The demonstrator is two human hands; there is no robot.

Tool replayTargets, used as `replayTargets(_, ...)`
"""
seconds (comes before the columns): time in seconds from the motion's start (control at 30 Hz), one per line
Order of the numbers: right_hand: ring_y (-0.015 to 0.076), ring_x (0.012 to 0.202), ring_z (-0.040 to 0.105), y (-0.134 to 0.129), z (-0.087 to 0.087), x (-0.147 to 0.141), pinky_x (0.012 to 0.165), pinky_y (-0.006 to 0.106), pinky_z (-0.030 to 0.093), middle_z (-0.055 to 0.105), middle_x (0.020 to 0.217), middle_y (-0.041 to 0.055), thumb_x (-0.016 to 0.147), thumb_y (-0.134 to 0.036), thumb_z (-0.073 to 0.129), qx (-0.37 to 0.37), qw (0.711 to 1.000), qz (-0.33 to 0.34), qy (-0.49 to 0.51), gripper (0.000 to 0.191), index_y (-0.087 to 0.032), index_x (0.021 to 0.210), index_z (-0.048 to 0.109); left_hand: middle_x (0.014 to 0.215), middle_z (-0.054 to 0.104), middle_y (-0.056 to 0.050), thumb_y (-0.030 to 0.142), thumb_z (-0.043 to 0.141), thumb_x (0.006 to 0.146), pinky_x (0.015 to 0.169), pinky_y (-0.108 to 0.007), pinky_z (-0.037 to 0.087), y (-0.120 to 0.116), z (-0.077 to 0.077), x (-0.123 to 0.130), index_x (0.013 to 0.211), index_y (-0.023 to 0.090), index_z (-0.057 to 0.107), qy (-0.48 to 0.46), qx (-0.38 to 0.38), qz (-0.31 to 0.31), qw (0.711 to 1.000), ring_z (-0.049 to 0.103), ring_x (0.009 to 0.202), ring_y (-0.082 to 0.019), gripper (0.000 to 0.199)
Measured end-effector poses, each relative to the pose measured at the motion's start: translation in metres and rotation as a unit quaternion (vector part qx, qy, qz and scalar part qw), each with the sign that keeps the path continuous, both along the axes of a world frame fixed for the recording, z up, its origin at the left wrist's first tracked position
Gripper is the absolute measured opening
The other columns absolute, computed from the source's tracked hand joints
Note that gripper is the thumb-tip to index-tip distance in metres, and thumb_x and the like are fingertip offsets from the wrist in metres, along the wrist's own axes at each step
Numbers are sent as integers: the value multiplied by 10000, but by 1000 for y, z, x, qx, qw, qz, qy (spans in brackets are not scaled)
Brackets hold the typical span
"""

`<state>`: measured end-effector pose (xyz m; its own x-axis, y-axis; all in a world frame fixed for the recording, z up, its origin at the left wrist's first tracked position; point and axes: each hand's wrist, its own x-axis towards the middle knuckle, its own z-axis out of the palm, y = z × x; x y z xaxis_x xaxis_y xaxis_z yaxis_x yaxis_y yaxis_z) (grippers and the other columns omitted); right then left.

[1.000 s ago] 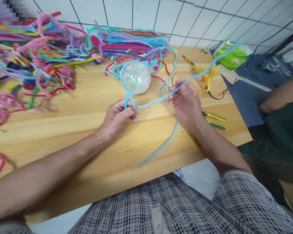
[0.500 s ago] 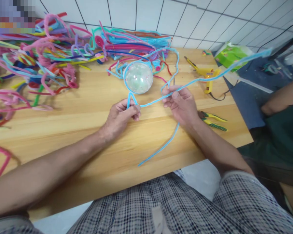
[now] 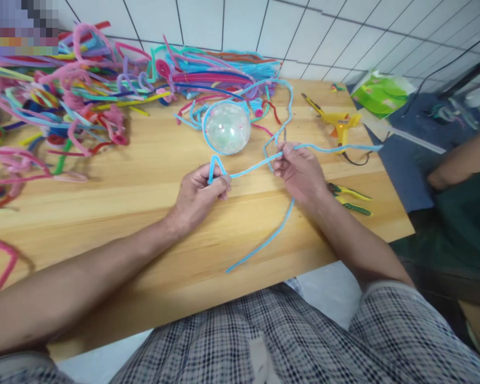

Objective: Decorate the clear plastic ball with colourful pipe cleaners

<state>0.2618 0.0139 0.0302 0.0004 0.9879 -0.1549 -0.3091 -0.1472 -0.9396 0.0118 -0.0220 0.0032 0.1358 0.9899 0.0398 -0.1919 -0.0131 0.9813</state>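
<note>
My left hand (image 3: 204,192) pinches a light blue pipe cleaner (image 3: 248,169) where it is bent into a narrow peak. The same strand runs right to my right hand (image 3: 302,170), whose thumb and fingers are closed on it, and its free end reaches out over the glue gun. Just beyond my left hand a clear ball (image 3: 228,128) rests on the table, with a blue strand curving around its left side. Another blue strand (image 3: 264,244) lies on the wood below my right hand, partly hidden by it.
Many coloured pipe cleaners (image 3: 76,101) are heaped at the back left of the wooden table (image 3: 144,288). A yellow glue gun (image 3: 342,125), pliers (image 3: 352,200) and a green packet (image 3: 382,95) are on the right. Another person's arm (image 3: 464,160) shows at the right edge.
The free end of the blue pipe cleaner has swung down from its raised slant to nearly level. My right hand has shifted slightly, still pinching the strand. My left hand has hardly moved.
</note>
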Motion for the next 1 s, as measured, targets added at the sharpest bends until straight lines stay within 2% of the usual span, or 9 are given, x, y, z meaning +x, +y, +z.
replayTargets(0.13, 51, 588, 682, 3, 4, -2, 547, 143, 570, 738, 703, -76, 888, -403, 999, -45, 999, -4, -7, 289, -218, 871, 778, 634, 669, 28, 208, 768, 791, 588, -224, 497, 1, 0, 0, 701, 205, 658, 1, 1, 3, 1000, 592, 561, -101, 143)
replayTargets(0.23, 48, 586, 680, 2, 6, -3, 573, 140, 585, 733, 694, -82, 917, -404, 977, -40, 999, -3, 2, 279, -222, 873, 771, 636, 671, 36, 210, 776, 765, 576, -221, 518, 2, 0, 0, 710, 210, 649, -14, -17, -1, 1000, 596, 553, -102, 139)
replayTargets(0.33, 57, 636, 719, 0, 6, -3, 591, 145, 605, 780, 782, -67, 912, -454, 975, -23, 1000, 7, 8, 308, -227, 889, 767, 657, 686, 33, 221, 781, 756, 571, -222, 533, 2, 1, 1, 719, 213, 659, -29, -24, -9, 999, 603, 562, -103, 128)
replayTargets(0.43, 77, 705, 770, -5, 5, -6, 613, 161, 633, 830, 900, -44, 877, -499, 993, -6, 999, 48, 7, 342, -233, 920, 783, 662, 692, 27, 226, 791, 772, 577, -225, 533, 2, 2, 1, 714, 212, 681, -26, -19, -20, 999, 610, 572, -105, 126)
replayTargets(0.6, 139, 802, 838, -13, -5, -15, 671, 216, 689, 884, 971, 8, 768, -608, 1035, 4, 989, 146, 8, 472, -232, 972, 836, 648, 684, 23, 233, 807, 798, 583, -239, 526, 1, 3, 2, 710, 217, 693, -11, -18, -17, 1000, 605, 572, -110, 145)
replayTargets(0.77, 153, 833, 856, -16, -15, -21, 686, 228, 691, 912, 1031, 40, 718, -549, 1078, 7, 987, 162, 6, 471, -235, 1003, 873, 651, 682, 27, 225, 807, 792, 572, -236, 521, 1, 2, 3, 718, 220, 680, -20, -13, -13, 1000, 604, 563, -108, 147)
replayTargets(0.87, 132, 780, 828, -18, -18, -25, 676, 221, 670, 899, 939, 10, 702, -492, 1094, 35, 989, 145, -14, 423, -254, 987, 890, 667, 694, 24, 227, 806, 790, 570, -230, 526, 2, 1, 3, 721, 217, 694, -25, -16, -14, 999, 614, 564, -106, 132)
replayTargets(1.0, 117, 701, 758, -21, -20, -29, 665, 228, 634, 831, 772, -26, 695, -503, 1089, 68, 987, 132, -59, 409, -252, 951, 893, 655, 696, 21, 245, 823, 799, 572, -221, 523, 2, 1, 3, 718, 212, 716, -19, -20, -23, 999, 607, 561, -102, 138)
